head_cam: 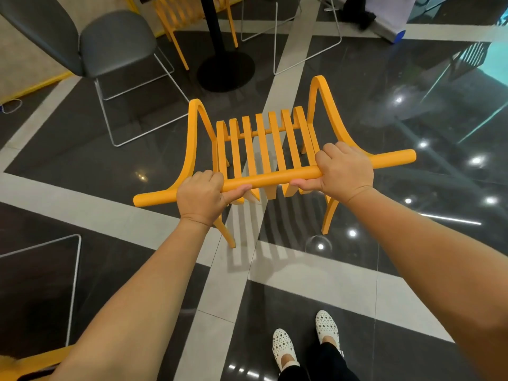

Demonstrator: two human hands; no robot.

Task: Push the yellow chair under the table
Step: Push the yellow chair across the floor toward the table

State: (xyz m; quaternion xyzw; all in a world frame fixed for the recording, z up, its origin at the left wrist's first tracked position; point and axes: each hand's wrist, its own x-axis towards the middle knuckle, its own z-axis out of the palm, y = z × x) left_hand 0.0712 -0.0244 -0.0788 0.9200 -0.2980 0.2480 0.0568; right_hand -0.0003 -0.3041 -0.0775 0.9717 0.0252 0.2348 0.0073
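head view: both hands (200, 198) grip slatted yellow chair's (264, 149) round top rail.

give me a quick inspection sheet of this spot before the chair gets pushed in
surface: glossy dark floor with pale stripes, lamp glare on it
job's things: yellow chair standing short of the table post; the table top is barely in view
clutter: grey chair to the left of the path, wire chair frames to the right, second yellow chair beyond the post
hands: left hand and right hand both closed on the chair's top rail
cables: thin cord on the floor at far left
surroundings: person's white shoes behind the chair, dark bag at top right
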